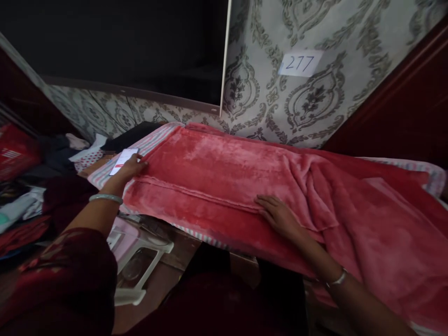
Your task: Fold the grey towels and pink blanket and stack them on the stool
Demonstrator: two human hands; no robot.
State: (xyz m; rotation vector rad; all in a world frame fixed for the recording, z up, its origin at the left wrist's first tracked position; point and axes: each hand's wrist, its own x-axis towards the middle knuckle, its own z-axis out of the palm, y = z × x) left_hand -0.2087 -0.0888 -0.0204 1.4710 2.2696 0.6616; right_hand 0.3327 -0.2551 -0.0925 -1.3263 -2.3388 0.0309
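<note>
A thick red plush blanket (217, 163) lies folded over a surface, with a pink-and-grey striped cloth (159, 137) showing under its left edge. At the blanket's left edge rests my left hand (132, 166), fingers stretched toward the plush and touching it; its palm side is hidden. Right beside that hand lies a phone (123, 161) with a lit white screen, partly covered by the hand. My right hand (278, 214) is flat on the blanket near the middle, fingers spread along a fold line. To its right the plush bunches into loose creases.
A large dark television (133, 46) is above the surface, against patterned wallpaper. A paper marked 277 (301, 63) is stuck to the wall. Piled clothes (26, 205) lie at the left. A white plastic stool (140, 261) stands below the front edge.
</note>
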